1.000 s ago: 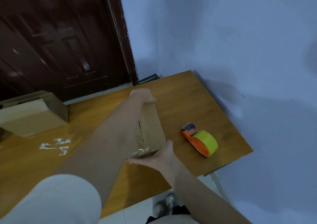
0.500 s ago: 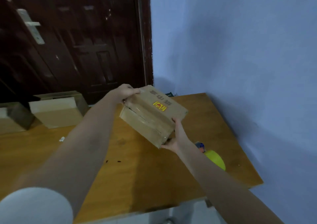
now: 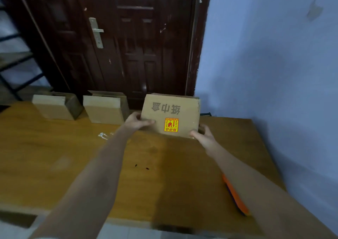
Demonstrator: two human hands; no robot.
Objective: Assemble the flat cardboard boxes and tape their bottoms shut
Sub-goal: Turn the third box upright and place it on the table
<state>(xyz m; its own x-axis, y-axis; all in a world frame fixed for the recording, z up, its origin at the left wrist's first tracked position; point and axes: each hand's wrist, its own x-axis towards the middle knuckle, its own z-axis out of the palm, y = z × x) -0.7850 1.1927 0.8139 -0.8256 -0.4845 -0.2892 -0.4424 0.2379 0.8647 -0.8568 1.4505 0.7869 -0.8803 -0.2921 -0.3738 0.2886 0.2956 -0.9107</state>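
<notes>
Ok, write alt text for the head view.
Two hands, left hand and right hand, hold a printed cardboard box by its lower corners at the far edge of a wooden table. Two more boxes stand to its left, before a dark door.

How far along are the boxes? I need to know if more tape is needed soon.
Two assembled boxes stand in a row at the table's far edge, so those look done. A third box is in hand: the left hand and right hand grip its lower corners beside the row. The tape dispenser lies aside. No flat boxes are in view, so what remains is unclear.
</notes>
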